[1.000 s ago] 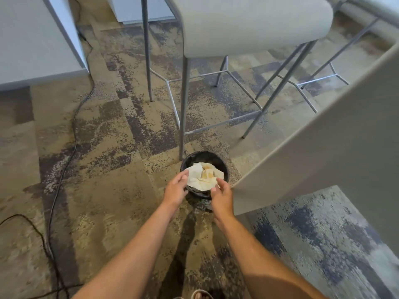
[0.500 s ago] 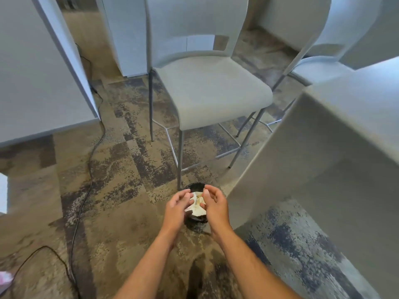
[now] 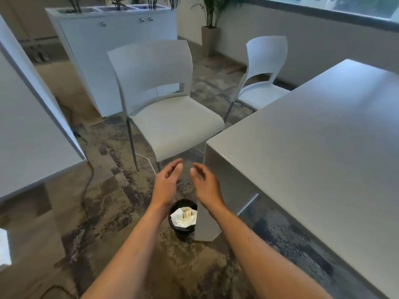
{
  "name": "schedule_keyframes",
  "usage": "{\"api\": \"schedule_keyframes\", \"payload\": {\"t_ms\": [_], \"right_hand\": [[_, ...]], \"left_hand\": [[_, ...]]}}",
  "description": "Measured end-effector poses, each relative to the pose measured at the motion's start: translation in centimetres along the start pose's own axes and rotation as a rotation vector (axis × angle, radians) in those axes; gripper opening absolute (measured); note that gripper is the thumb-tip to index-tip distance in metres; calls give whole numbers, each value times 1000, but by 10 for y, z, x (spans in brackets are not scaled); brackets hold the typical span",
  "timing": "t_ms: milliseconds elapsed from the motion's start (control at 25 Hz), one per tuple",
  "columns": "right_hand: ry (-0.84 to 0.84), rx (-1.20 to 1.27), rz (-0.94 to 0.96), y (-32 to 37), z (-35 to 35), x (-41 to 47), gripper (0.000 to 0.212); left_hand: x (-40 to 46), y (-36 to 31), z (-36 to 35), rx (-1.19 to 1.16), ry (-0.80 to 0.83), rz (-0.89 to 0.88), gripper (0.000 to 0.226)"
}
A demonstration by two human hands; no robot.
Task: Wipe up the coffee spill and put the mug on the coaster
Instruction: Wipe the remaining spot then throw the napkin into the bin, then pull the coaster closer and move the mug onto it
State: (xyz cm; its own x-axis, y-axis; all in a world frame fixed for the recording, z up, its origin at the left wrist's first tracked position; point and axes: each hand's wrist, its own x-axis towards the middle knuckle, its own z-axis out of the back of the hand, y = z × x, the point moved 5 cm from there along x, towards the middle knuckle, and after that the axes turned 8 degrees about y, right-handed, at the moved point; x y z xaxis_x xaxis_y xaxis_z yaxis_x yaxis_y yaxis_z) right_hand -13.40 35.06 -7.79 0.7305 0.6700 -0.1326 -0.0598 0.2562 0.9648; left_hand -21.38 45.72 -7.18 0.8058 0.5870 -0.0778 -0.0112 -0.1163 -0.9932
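A crumpled white paper towel (image 3: 182, 217) with a brown coffee stain lies in a small black bin (image 3: 181, 228) on the carpet, beside the table's leg panel. My left hand (image 3: 167, 183) and my right hand (image 3: 205, 184) hover above and beyond the bin, palms facing each other, fingers relaxed, both holding nothing. The grey table (image 3: 313, 147) fills the right side; the part of its top in view is bare. No mug or coaster is in view.
A white chair (image 3: 168, 117) stands straight ahead, a second chair (image 3: 263, 83) behind it by the table. Another white table (image 3: 26, 137) edges in at the left, with a black cable (image 3: 86, 186) on the carpet. A white planter cabinet (image 3: 112, 52) stands at the back.
Both hands let go of the paper towel, which stays in the bin, and rose away from it. The view tilted up from the floor to the chairs and table.
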Motion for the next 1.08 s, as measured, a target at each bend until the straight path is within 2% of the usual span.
{"api": "schedule_keyframes", "payload": {"t_ms": [160, 360, 520, 760, 880, 1080], "right_hand": [[-53, 33, 71, 49, 32, -29, 43], [-229, -76, 191, 80, 91, -76, 44], [-459, -248, 107, 68, 164, -112, 45], [-737, -445, 2, 36, 270, -169, 46], [-810, -503, -52, 21, 320, -199, 46], [-886, -486, -100, -6, 408, -247, 47]], "left_hand": [[-6, -65, -29, 139, 61, -132, 35], [-12, -102, -92, 318, 154, -261, 27], [-22, -97, -163, 468, 285, -340, 24], [-41, -96, -274, 636, 519, -433, 34], [-51, -95, -330, 729, 631, -478, 40], [-66, -81, -421, 764, 729, -519, 44]]}}
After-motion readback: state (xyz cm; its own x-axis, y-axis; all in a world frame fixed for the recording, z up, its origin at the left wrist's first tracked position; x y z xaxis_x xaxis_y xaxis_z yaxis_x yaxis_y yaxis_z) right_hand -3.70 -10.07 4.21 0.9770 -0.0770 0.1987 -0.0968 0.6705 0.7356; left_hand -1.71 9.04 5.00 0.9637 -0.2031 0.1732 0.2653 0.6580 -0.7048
